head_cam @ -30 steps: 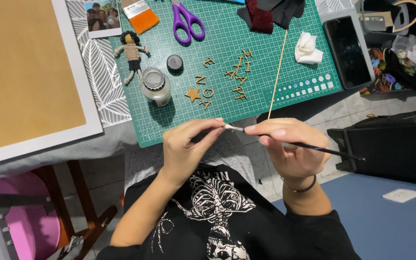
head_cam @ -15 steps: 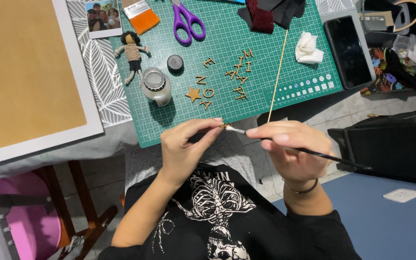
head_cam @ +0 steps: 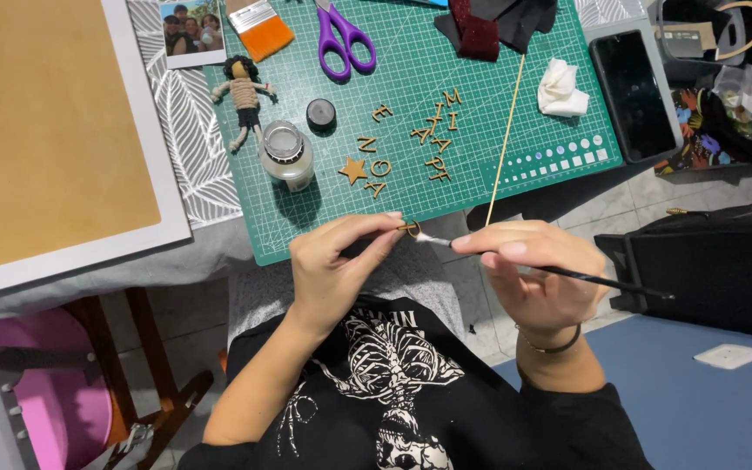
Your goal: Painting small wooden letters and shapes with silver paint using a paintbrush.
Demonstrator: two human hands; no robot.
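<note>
My left hand (head_cam: 337, 261) pinches a small wooden letter (head_cam: 410, 228) between thumb and fingertips, just past the near edge of the green cutting mat (head_cam: 480, 113). My right hand (head_cam: 537, 274) grips a thin black paintbrush (head_cam: 567, 274) whose pale tip touches that letter. More wooden letters (head_cam: 433, 130) and a wooden star (head_cam: 352, 170) lie on the mat, beside an open glass jar (head_cam: 286, 154) and its dark lid (head_cam: 320, 113).
Also on the mat are purple scissors (head_cam: 343, 36), an orange flat brush (head_cam: 258, 22), a thin wooden stick (head_cam: 505, 139), a small yarn doll (head_cam: 243, 96), dark fabric scraps (head_cam: 498, 22) and a crumpled tissue (head_cam: 562, 89). A phone (head_cam: 635, 91) lies right; a tan board (head_cam: 45, 130) fills the left.
Both hands stay at the mat's near edge with only slight shifts. The brush tip remains at the wooden letter.
</note>
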